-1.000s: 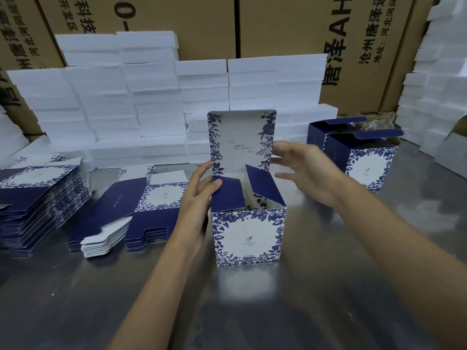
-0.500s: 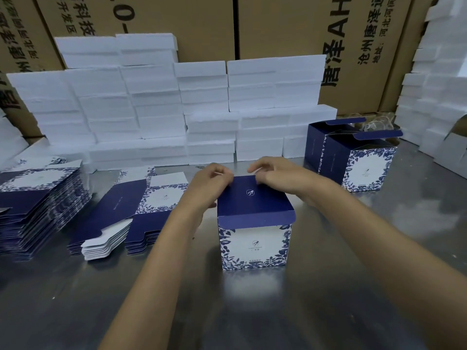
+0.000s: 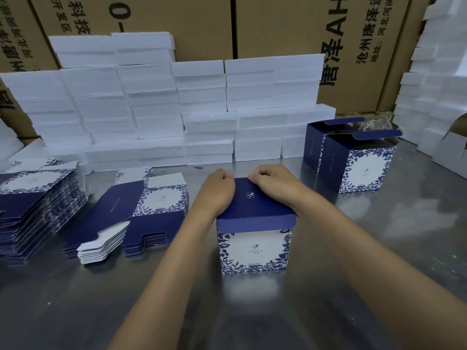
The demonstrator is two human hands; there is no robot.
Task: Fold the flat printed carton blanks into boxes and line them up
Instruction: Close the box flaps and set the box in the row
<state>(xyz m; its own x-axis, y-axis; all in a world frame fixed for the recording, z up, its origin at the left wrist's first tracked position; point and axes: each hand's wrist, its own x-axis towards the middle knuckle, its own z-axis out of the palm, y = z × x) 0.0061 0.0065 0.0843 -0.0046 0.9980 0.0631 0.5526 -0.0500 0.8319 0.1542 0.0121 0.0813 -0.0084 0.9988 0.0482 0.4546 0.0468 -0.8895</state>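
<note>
A folded blue-and-white floral box [image 3: 254,246] stands upright on the metal table [image 3: 353,286] in front of me, its navy lid folded down flat. My left hand [image 3: 217,192] presses the lid's far left edge with curled fingers. My right hand [image 3: 274,184] does the same at the far right edge. Two stacks of flat printed blanks lie to the left: a low one [image 3: 131,213] beside my left arm and a taller one [image 3: 32,205] at the table's left side. Two folded boxes [image 3: 353,157] with open lids stand in a row at the right rear.
White foam blocks [image 3: 177,109] are stacked in a wall along the back of the table, with more [image 3: 437,84] at the right. Large brown shipping cartons [image 3: 278,26] stand behind them.
The box's tall lid panel stood upright a second ago with both hands at the open top; it has been folded down shut, and both hands now press its far edge.
</note>
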